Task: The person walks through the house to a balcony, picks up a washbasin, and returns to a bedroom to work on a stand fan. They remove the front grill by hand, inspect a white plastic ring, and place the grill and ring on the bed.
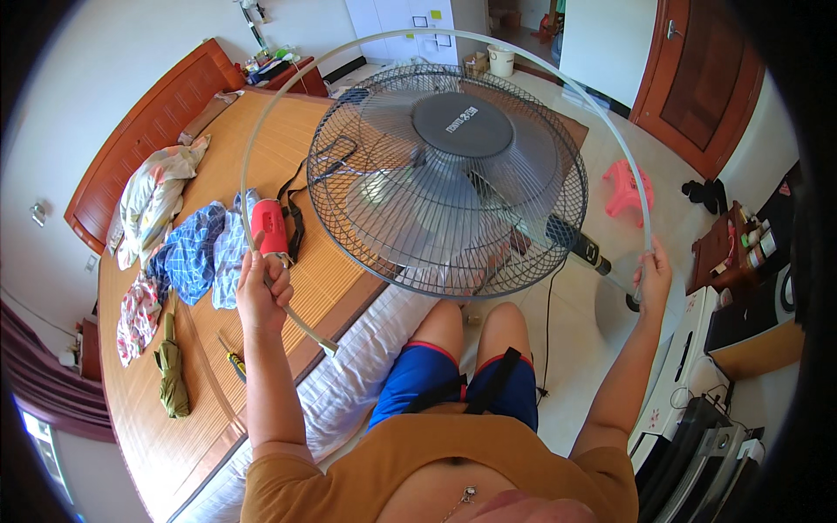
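A long pale flexible strip (410, 33) arches over the far side of the fan. My left hand (266, 292) is closed around it above the bed, and its free end sticks out below that hand. My right hand (652, 272) grips the opposite side between thumb and fingers, near the fan's base. Between my arms, in front of my knees, is a standing fan (462, 125) with a grey round hub cap and a dark wire guard. Its blades show through the wires, and its pole slants down to the right. The strip stays outside the guard rather than sitting on its rim.
Left of me the bed (253, 122) bears clothes (187, 253), a red cylinder (268, 228), a folded green umbrella (172, 379) and a yellow-black screwdriver (235, 364). A pink stool (626, 187) stands beyond the fan. A dark cable (547, 340) trails over the floor; cabinets line the right.
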Demonstrator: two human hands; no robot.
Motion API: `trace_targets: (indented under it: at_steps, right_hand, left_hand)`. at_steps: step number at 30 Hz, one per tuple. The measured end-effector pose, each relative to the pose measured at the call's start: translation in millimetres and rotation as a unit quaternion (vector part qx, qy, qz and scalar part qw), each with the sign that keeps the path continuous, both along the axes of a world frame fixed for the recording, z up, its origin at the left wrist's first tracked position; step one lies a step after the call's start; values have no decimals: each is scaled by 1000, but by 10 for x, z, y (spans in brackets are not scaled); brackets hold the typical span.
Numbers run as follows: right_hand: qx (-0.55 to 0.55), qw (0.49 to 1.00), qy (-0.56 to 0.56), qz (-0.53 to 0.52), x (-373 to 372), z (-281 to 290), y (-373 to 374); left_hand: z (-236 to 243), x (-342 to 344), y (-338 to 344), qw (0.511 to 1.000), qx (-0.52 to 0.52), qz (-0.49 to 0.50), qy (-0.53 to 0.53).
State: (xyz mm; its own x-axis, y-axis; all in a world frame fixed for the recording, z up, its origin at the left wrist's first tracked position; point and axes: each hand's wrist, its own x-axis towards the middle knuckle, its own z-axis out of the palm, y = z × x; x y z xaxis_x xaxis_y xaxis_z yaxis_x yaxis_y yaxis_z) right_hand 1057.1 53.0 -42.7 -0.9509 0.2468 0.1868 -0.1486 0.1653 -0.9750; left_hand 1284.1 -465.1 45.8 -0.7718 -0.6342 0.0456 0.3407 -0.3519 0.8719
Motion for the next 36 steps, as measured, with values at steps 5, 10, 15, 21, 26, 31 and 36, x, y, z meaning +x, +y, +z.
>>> trace_targets:
  at_steps: [5, 10, 15, 21, 26, 31, 36]
  right_hand:
    - [-3, 999, -36, 12, 95, -189, -6]
    - [4, 998, -70, 5, 201, -210, -50]
    - [-2, 997, -83, 9, 229, -226, -72]
    - [-14, 995, -95, 16, 33, -199, -135]
    - [-1, 996, -92, 21, 36, -171, -182]
    - [0, 995, -101, 21, 144, -178, -208]
    - [1, 995, -99, 24, 242, -174, -169]
  left_hand:
    - [-111, 12, 63, 999, 33, -7, -38]
    - [-149, 59, 114, 998, 46, -17, -44]
    - [-140, 72, 186, 999, 24, -22, -42]
    - [-128, -71, 129, 999, 21, -36, -28]
    - [-120, -117, 173, 998, 24, -50, -25]
    - [-90, -50, 247, 998, 21, -48, -25]
    - [-62, -3, 336, 999, 21, -28, -41]
